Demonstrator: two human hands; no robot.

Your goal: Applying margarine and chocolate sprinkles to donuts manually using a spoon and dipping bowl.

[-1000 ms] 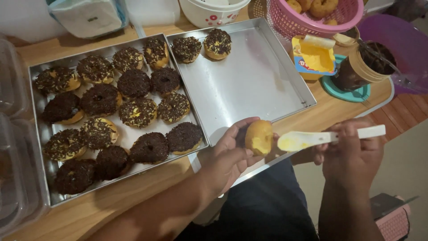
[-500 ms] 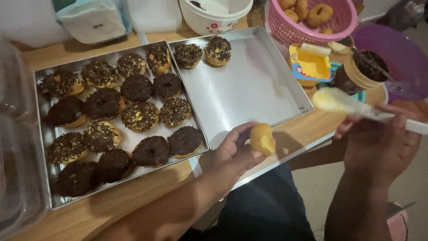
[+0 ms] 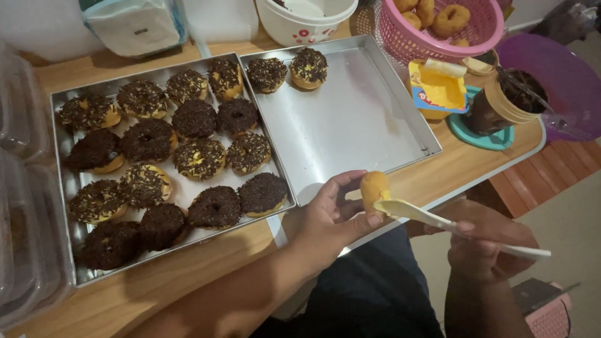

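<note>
We see our left hand [image 3: 332, 216] grasping a plain donut [image 3: 374, 188] on its edge just over the front of the bench [image 3: 438, 178], while our right hand [image 3: 485, 241] is clenched on a pale spatula [image 3: 438, 219] whose blade touches the donut, beside the half-empty metal tray [image 3: 350, 125].

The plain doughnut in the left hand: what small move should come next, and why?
Probably wipe the spatula in the right hand across the plain doughnut. The left hand holds the doughnut on edge, bare of topping, and the pale blade tip already touches its lower side, so a short spreading stroke seems the natural step. Whether the blade carries any spread, I cannot tell.
</note>
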